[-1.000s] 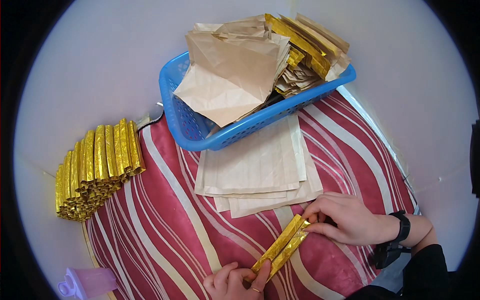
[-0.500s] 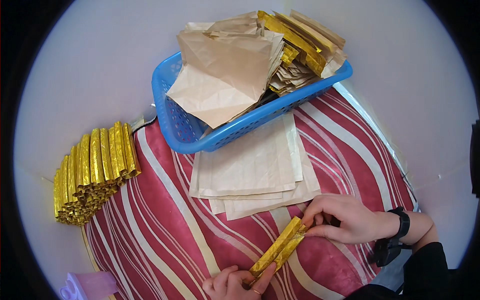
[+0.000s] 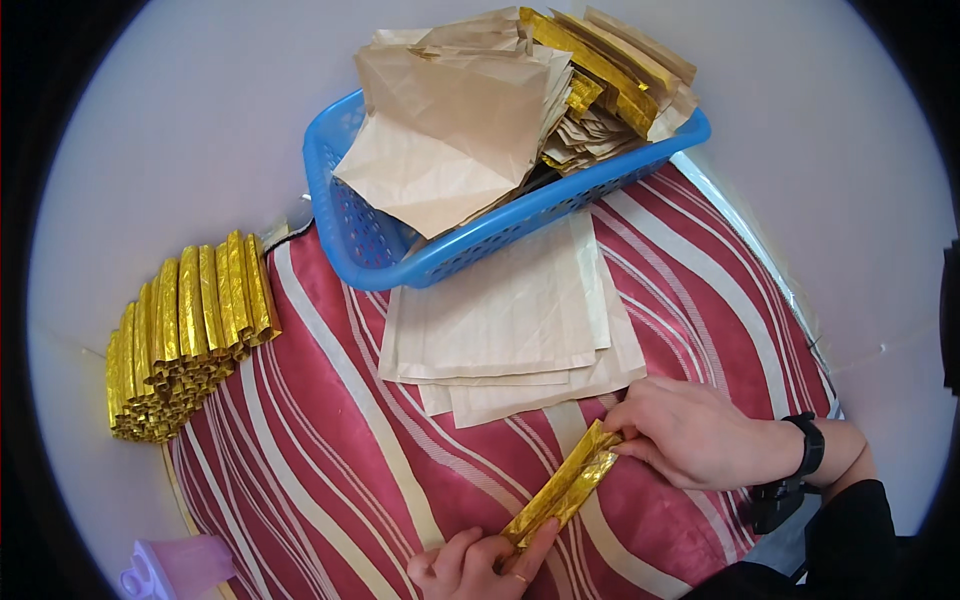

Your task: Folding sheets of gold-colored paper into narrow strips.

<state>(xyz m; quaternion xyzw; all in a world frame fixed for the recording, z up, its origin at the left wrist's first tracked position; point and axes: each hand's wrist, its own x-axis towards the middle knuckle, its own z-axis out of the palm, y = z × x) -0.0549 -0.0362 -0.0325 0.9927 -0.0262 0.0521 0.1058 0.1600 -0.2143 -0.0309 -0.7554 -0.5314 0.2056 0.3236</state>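
A narrow folded strip of gold foil paper (image 3: 562, 487) lies slantwise on the red striped cloth (image 3: 385, 450). My left hand (image 3: 478, 562) grips its lower end, with the index finger stretched along it. At the upper end the fingers of my right hand (image 3: 672, 430) pinch the strip's edge; a black watch is on that wrist. Just beyond my hands rests a loose stack of beige paper sheets (image 3: 490, 335), partly under a blue basket (image 3: 450, 262).
More beige sheets (image 3: 450, 110) and gold-faced folded paper (image 3: 600, 75) fill the basket. At the left, many gold paper rolls (image 3: 190, 325) are piled against the pale wall (image 3: 200, 130). A translucent purple container (image 3: 180, 568) stands at the lower left.
My right fingers have closed more tightly on the upper end of the gold strip, whose right fold now looks wider and flatter. The view has shifted slightly.
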